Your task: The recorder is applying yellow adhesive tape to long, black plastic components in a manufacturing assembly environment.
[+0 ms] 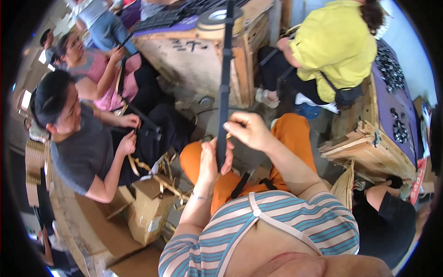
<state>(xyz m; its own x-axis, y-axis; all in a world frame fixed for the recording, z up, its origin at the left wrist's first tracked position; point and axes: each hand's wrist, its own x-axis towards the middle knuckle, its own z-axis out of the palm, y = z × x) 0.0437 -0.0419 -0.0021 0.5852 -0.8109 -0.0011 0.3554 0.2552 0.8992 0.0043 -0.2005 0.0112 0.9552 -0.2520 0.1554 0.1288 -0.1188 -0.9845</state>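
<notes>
A long, narrow black strip with bands across it stands nearly upright before me and runs up to the top of the picture. Its lower end lies in my left hand, whose fingers and thumb close around it. My right hand is closed in a pinch against the strip's right edge, just above the left hand. A small pale-yellow bit shows by the right fingertips, too small to make out. Below the hands, another dark strip-like piece rests by my orange trousers.
Ahead, a wooden crate bears black strips and rolls of tape. Co-workers sit at the left, one in grey, and one in yellow ahead right. Cardboard boxes and tan ribbons lie left. A purple-topped bench holds small black parts.
</notes>
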